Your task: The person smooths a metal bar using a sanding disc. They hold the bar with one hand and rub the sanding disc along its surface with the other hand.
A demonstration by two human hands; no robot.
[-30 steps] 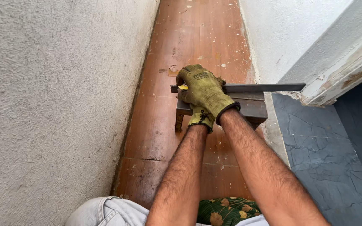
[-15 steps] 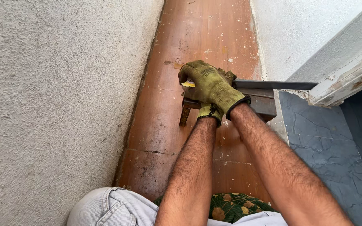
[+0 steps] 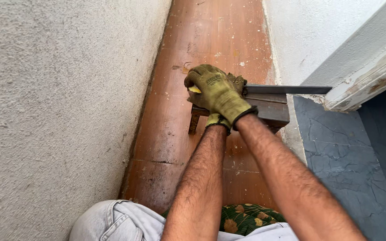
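A person kneeling in a narrow passage, knees in pale jeans [image 3: 112, 221] at 6 o'clock over a green cushion with a leaf pattern [image 3: 246, 218], stretches both bare forearms toward the middle of the view. The right hand [image 3: 217, 91], in a worn olive-green work glove, lies on top with its fingers curled shut around the near end of a dark metal bar [image 3: 287, 89]; a yellow patch shows at the fingertips. The left hand [image 3: 217, 119], gloved the same way, sits directly beneath the right one and is mostly hidden by it, so whether it is closed on anything cannot be told; only its cuff and heel show. The bar runs flat from the hands toward 3 o'clock, ending just beside the chipped white door frame [image 3: 362, 85]. It rests across a small dark stool [image 3: 264, 111], one leg of which is visible below the hands at 7 o'clock from them. The stool stands on a red-brown tiled floor [image 3: 215, 31], scuffed and flecked with pale spots, that stretches away to 12 o'clock. A rough grey plastered wall [image 3: 54, 98] fills the side from 7 to 11 o'clock; a smooth white wall [image 3: 304, 31] rises at 1 o'clock, and grey-blue marbled tiles [image 3: 349, 165] lie at 4 o'clock.
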